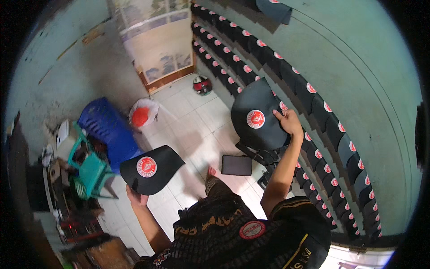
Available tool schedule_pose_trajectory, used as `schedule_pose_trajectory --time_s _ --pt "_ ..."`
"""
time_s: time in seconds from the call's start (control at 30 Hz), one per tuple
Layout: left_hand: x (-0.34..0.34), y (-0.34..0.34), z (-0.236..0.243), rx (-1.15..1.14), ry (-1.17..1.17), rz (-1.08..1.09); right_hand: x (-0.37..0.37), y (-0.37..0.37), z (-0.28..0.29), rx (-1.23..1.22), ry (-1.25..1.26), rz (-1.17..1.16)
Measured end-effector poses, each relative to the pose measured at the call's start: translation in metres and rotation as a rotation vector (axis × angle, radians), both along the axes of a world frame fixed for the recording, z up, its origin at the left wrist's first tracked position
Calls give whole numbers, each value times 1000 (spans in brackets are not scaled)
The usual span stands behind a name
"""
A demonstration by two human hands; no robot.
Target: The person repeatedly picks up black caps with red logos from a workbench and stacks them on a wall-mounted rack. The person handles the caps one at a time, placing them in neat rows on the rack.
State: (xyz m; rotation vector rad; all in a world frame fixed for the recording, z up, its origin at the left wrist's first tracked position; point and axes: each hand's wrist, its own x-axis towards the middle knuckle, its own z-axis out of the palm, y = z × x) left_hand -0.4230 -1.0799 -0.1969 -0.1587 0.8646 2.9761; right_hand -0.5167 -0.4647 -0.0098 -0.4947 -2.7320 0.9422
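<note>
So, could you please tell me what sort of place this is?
Probably a small cap-making workshop: rows of black caps line the green wall, each hand holds another cap, and clutter sits on the tiled floor.

Dark tablet screen (236,165) on floor, pale poster (156,40) on wall

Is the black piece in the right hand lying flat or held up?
Held up: the right hand grips the black piece by its edge, above the floor.

Black shirt (251,237), round red-white badge (251,229)
</note>
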Motion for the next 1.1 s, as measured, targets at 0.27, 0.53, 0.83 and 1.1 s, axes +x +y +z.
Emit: schedule_pose_trajectory --time_s 0.27,0.53,0.83,1.1 --pt "-229 107 5 65 -38 -253 -108 67 -13 147 -87 -94" --pt "-391 133 5 -161 80 -402 -191 78 -14 -305 -155 -73" --pt "-568 220 -3 118 -181 -513 -248 59 21 -628 225 -498" --pt "-731 249 -2 113 -30 -845 -320 27 185 -603 1040 -539"
